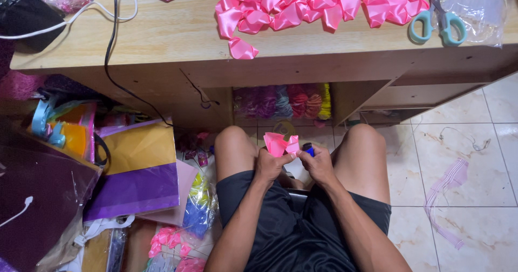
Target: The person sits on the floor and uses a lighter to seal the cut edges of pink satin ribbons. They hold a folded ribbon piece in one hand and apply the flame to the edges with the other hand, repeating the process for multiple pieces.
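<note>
Between my knees, my left hand (271, 166) and my right hand (318, 165) pinch a folded piece of pink ribbon (280, 142). My right hand also grips a small blue object (308, 149), mostly hidden by the fingers. On the wooden table (162, 35) in front of me lies a heap of folded pink ribbon petals (318, 2). A pair of teal-handled scissors (438, 24) rests at the table's right end.
A clear plastic bag (477, 8) lies beside the scissors. Black and white cables (116, 13) cross the table's left side. Coloured paper sheets and bags (137, 169) pile up on the floor to my left. Spools of coloured thread (283, 100) sit under the table. Tiled floor (464, 164) on the right.
</note>
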